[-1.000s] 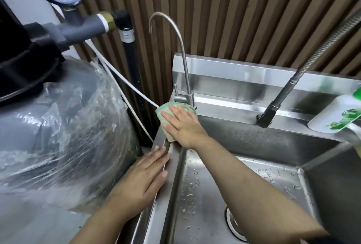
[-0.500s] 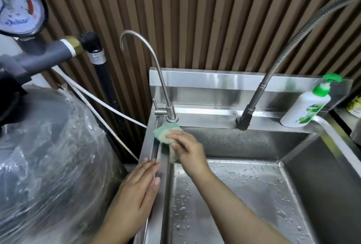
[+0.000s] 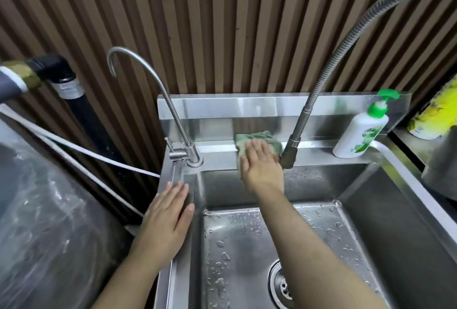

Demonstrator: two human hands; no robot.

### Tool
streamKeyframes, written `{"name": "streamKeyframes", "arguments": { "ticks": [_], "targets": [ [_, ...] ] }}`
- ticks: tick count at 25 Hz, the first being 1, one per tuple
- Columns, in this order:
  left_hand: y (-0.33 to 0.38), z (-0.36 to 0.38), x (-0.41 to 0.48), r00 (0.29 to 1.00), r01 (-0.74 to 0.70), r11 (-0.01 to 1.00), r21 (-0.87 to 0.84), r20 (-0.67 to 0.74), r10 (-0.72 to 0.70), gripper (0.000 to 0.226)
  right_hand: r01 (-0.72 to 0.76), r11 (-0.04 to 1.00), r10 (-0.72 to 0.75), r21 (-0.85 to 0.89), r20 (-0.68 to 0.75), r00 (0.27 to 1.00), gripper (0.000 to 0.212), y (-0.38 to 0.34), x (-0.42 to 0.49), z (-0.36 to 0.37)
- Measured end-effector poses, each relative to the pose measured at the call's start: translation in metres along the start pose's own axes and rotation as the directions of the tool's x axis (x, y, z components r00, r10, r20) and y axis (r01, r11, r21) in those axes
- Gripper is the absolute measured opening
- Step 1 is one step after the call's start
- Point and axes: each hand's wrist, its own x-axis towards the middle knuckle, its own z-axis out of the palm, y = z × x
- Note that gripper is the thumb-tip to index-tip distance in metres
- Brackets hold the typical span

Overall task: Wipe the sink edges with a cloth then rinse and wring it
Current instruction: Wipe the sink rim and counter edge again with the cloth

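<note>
Both grips lie flat, fingers straight. A brown slatted wall (image 3: 222,24) backs the wet steel sink (image 3: 217,159). The left hand (image 3: 168,214) rests on its left rim. The right hand (image 3: 262,167) presses the green cloth (image 3: 257,136) onto the back ledge, just beside the hose faucet (image 3: 295,135).

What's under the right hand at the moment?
The right hand presses a green cloth flat on the sink's back ledge, between the small tap and the hose faucet. The ledge beneath the cloth is hidden.
</note>
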Motion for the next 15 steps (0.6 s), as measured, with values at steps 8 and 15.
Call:
{"name": "streamKeyframes", "arguments": {
  "ticks": [8,15],
  "targets": [
    [0.000,0.003,0.000,0.999,-0.033,0.999,0.017,0.000,0.033,0.098,0.240,0.971,-0.237,-0.025,0.069,0.969,0.053,-0.026,-0.002,0.008],
    [0.000,0.004,0.002,0.998,-0.030,0.999,-0.019,-0.051,0.029,0.077,-0.048,0.996,0.053,0.081,-0.068,0.996,0.053,-0.021,-0.012,0.014]
  ]
}}
